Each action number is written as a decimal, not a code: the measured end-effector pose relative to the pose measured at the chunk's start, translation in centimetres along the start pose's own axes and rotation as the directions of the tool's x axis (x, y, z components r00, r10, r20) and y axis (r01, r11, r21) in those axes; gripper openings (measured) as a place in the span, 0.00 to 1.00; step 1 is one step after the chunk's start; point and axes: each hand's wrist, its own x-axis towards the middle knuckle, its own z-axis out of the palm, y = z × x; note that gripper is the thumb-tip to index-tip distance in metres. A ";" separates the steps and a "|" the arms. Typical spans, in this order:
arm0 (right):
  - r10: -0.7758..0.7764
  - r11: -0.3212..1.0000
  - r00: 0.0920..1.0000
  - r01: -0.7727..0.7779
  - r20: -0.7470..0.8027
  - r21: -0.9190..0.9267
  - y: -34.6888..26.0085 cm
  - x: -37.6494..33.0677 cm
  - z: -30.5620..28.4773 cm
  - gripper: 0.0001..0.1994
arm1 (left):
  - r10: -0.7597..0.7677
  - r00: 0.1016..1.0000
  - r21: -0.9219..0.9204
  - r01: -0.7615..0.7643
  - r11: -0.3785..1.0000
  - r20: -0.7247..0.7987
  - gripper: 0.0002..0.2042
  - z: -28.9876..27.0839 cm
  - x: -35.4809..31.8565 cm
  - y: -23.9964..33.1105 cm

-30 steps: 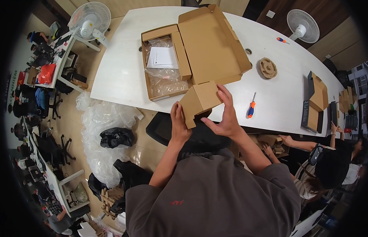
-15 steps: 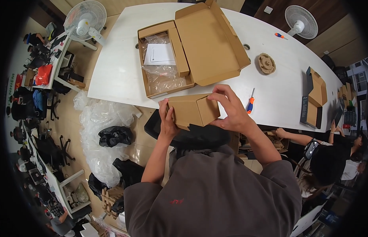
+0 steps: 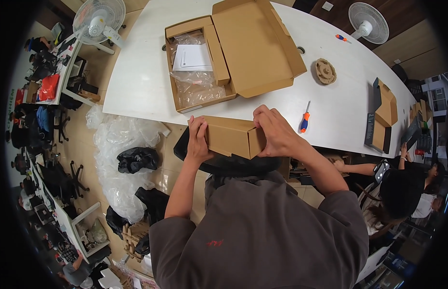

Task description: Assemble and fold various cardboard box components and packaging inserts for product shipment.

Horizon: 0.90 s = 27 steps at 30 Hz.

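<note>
White bench [image 3: 137,82] w/ big open carton [image 3: 233,53] on it. Both hands clamped on small cardboard box [image 3: 231,137] at near edge, left hand [image 3: 197,142] one end, right hand [image 3: 277,132] other. Risk imo: box half off edge, grip slips, it drops to floor.

Two hands, left [image 3: 199,142] and right [image 3: 277,132], gripped one small cardboard box [image 3: 232,137]. One open carton [image 3: 231,53], two screwdrivers [image 3: 305,118] [image 3: 343,38], one cardboard spool [image 3: 325,71] lay on one surface [image 3: 137,82]; two fans [image 3: 99,21] [image 3: 367,21] stood.
</note>
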 end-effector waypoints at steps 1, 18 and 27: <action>-0.020 1.000 1.000 0.020 0.011 -0.019 0.2 0.0 0.2 0.37 | -0.015 0.999 0.017 0.015 1.000 0.029 0.47 -0.1 0.0 -0.1; 0.057 0.998 0.998 -0.057 0.025 0.005 3.0 -1.7 2.2 0.38 | -0.033 0.998 0.117 0.025 0.993 0.060 0.40 0.1 0.2 -0.1; 0.034 0.996 0.998 -0.039 -0.060 -0.082 4.1 -1.4 1.8 0.39 | -0.138 0.980 0.151 0.116 0.982 0.145 0.41 0.2 0.1 0.2</action>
